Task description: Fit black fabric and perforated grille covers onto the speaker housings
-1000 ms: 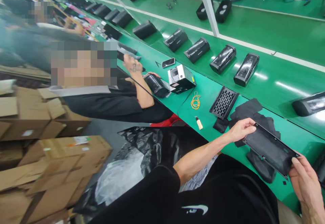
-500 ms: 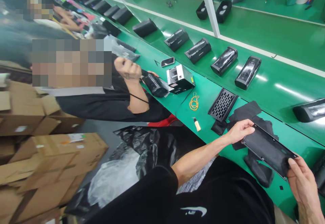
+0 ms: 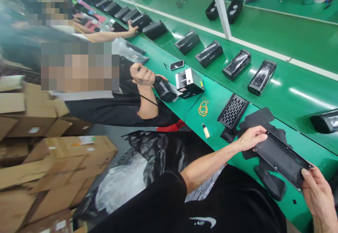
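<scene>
1. The left hand (image 3: pixel 252 138) has its fingers closed on the upper-left end of a black, rectangular plastic panel with small clips along its rims (image 3: pixel 280 157), thumb on top.
2. The right hand (image 3: pixel 317 185) grasps the panel's lower-right end, thumb pressed against its dark face.
3. The panel is held tilted between both hands, above the near edge of a green desk (image 3: pixel 218 92).
4. Partly behind it lie overlapping sheets of thin black material (image 3: pixel 260 117); a tiny black square scrap (image 3: pixel 294 201) lies near the right hand.
5. Just beyond the left hand rests a black slotted plastic grille (image 3: pixel 233 111).
6. Farther left on the desk are a looped yellow cord (image 3: pixel 203 107) and a small cream bottle with a dark tip (image 3: pixel 206 131).
7. Past them, a co-worker's raised hand (image 3: pixel 142 74) is curled; what it grips is hard to tell.
</scene>
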Action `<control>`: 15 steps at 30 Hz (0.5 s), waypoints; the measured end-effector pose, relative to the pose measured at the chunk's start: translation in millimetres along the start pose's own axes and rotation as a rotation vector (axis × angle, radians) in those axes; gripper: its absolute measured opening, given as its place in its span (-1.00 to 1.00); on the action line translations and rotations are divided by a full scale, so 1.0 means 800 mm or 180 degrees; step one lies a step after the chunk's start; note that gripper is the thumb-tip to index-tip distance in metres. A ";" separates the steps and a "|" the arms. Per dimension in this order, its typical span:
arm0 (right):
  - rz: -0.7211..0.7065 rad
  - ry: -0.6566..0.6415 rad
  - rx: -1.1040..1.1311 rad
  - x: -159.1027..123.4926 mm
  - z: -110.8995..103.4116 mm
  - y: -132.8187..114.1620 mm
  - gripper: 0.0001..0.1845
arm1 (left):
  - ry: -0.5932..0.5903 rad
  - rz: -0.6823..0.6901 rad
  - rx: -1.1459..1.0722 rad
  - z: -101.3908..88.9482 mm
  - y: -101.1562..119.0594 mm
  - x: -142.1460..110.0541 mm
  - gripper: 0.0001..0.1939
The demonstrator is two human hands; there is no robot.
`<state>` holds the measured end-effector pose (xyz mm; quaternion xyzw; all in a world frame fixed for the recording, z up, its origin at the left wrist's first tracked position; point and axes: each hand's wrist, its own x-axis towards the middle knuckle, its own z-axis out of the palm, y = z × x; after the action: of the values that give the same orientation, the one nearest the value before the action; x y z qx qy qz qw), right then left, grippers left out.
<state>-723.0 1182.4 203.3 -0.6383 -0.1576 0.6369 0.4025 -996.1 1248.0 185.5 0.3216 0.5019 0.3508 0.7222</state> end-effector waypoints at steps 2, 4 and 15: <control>0.0016 0.0052 0.0041 -0.001 0.002 -0.001 -0.40 | 0.0017 -0.0006 0.0021 0.000 0.001 0.000 -0.45; -0.0010 0.0048 0.0025 -0.001 0.002 0.000 -0.42 | 0.0029 -0.0002 0.0032 0.000 0.002 0.000 -0.47; -0.0167 0.0019 -0.0250 0.002 0.000 0.003 -0.55 | 0.0038 -0.0064 -0.0235 -0.004 -0.006 0.000 -0.43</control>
<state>-723.7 1181.6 200.5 -0.6512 -0.1980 0.6176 0.3942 -998.1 1245.2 180.6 0.2875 0.4961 0.3637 0.7341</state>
